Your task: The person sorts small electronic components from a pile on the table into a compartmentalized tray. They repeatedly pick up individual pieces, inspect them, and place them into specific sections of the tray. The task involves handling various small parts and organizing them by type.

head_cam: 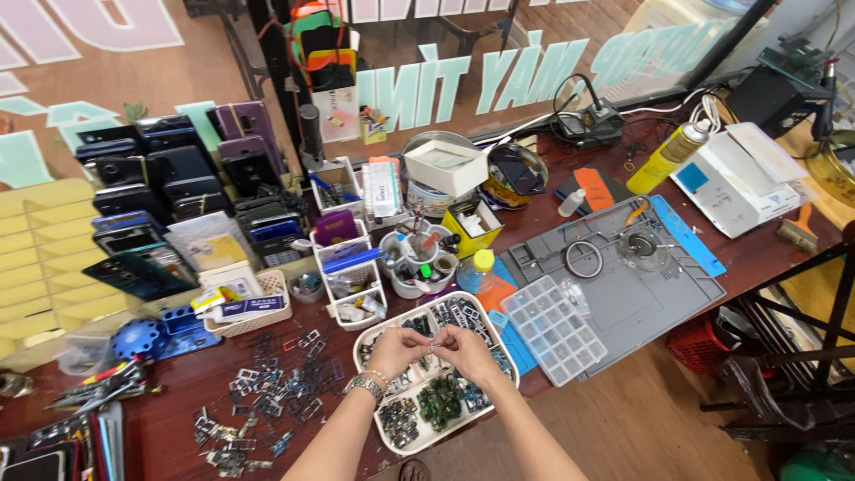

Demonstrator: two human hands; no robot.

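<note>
From the head camera, both hands meet over a white sectioned tray [499,343] that sits at the front edge of a dark red wooden workbench [169,428]. The left hand [398,349], a metal watch [364,386] on its wrist, and the right hand [463,350] pinch a tiny metal part [434,345] between their fingertips — fingers drawn together on it, just above the tray's middle compartments. The part is too small to tell its kind.

Left of the fingers, loose small metal frames [267,392] lie scattered across the bare wood. Right of them, a clear compartment box [552,328] rests on the edge of a grey work mat [641,294]. Beyond the fingertips stand white cups of tools [414,263] and small white drawer organisers [352,285]; further left, rows of phone back covers [169,187] lean against the window.

The bench runs along a glass pane [499,71] with large lettering — wood-look flooring [659,419] shows to the right of the wrists, beside a black metal stand [802,347].
</note>
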